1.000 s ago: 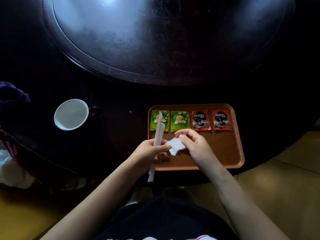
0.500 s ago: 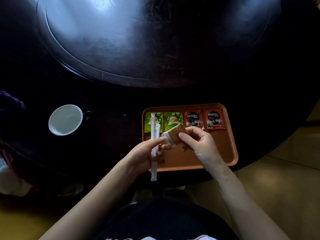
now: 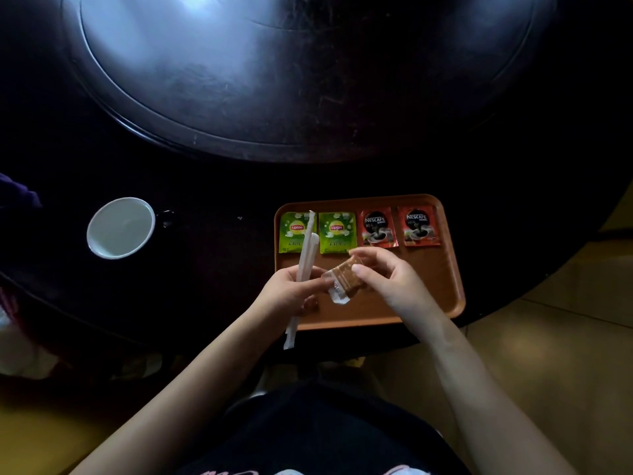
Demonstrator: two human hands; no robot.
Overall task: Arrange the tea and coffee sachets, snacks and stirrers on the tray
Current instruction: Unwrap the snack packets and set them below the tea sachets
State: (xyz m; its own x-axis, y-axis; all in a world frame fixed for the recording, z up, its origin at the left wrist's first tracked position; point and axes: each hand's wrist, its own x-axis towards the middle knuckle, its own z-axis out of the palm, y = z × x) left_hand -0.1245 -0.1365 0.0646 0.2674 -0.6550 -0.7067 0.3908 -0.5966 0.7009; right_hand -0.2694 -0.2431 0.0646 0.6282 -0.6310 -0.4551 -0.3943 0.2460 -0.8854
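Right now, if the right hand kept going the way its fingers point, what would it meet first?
The right hand, holding the wrapped biscuit, points left toward the left hand with its paper-wrapped stirrers; it would likely meet those first, though depth is unclear.

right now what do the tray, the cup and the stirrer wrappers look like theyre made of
Tray: likely plastic, matte orange-brown, with a smooth moulded rim and rounded corners.
Cup: probably glazed ceramic, white inside with a soft sheen and a dark handle; enamel is possible.
Stirrer wrappers, held in the left hand: thin white paper by their look, matte and opaque; the stirrers inside are hidden.
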